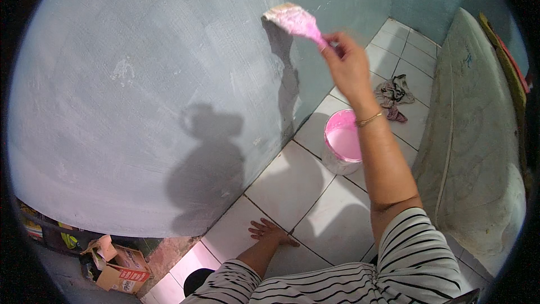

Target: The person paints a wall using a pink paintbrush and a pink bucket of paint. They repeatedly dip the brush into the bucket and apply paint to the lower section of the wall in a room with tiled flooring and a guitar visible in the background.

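Note:
My right hand (348, 65) grips the pink handle of a wide paintbrush (295, 21), its bristles and ferrule smeared with pink and white paint. The bristle tip is at the wall (177, 50), where wet-looking pale paint meets a darker green-grey area. Below my right forearm a paint bucket (341, 166), partly hidden by the arm, holds pink paint (344, 141). My left hand (270, 234) rests palm down on the white floor tiles (287, 181), fingers spread, with nothing in it.
A crumpled cloth (394, 95) lies on the tiles past the bucket. On the right a stained mattress (472, 135) leans on its side. At lower left stand an open cardboard box (122, 268) and a dark container (46, 230) of mixed items. My shadow falls on the wall.

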Demonstrator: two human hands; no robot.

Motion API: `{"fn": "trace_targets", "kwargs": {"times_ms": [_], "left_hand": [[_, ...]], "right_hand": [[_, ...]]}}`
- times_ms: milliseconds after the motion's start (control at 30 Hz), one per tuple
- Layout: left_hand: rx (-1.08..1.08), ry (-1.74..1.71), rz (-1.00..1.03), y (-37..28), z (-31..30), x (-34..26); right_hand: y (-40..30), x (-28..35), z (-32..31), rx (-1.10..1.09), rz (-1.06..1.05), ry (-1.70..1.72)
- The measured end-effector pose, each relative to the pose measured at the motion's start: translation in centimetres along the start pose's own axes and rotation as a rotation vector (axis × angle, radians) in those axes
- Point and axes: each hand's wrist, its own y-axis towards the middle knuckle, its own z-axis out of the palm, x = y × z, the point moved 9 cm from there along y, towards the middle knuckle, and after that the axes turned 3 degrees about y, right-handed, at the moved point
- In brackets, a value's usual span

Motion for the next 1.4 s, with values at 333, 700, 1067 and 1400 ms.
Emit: {"fn": "trace_targets", "kwargs": {"times_ms": [333,700,1067,1400], "left_hand": [[-0.046,-0.001,-0.006,2.1,0.9,-0.5],[-0.013,-0.027,0.004,0.3,-0.2,0.7],[-0.018,0.042,-0.026,0.3,0.2,-0.4],[-0.049,-0.015,-0.040,0.6,0.1,-0.8]], "right_hand": [[-9.8,-11.0,9.0,0.459,0.128,-0.601],[5.3,4.5,-2.5,0.042,-0.091,-0.309],[6.1,-6.8,1.5,-0.057,0.013,0.108],[2.5,-14.0,4.2,0.319,0.144,-0.795]]}}
